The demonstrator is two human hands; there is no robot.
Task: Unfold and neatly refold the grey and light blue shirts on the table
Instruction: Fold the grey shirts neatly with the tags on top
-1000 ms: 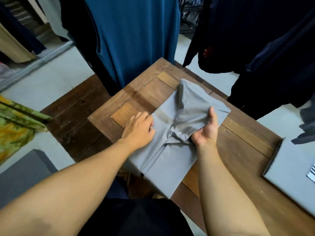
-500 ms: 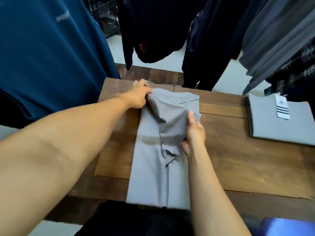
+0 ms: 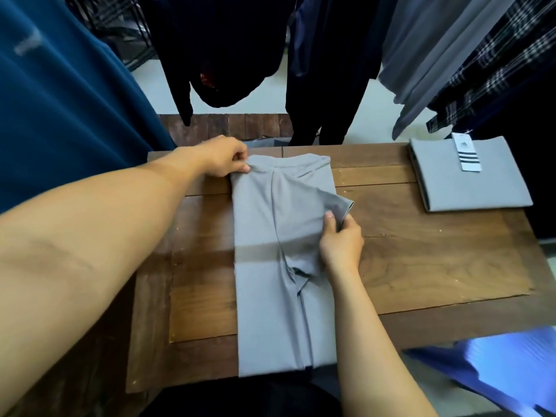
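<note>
While my left hand [image 3: 225, 159] pinches the far-left corner of the grey shirt [image 3: 270, 266], my right hand [image 3: 341, 242] grips the loose sleeve [image 3: 338, 203] poking past its right edge. The shirt lies as a long strip mid wooden table [image 3: 436, 266], so I reckon we're mid-refold. Next up: tuck that sleeve in flat, then fold the strip up.
</note>
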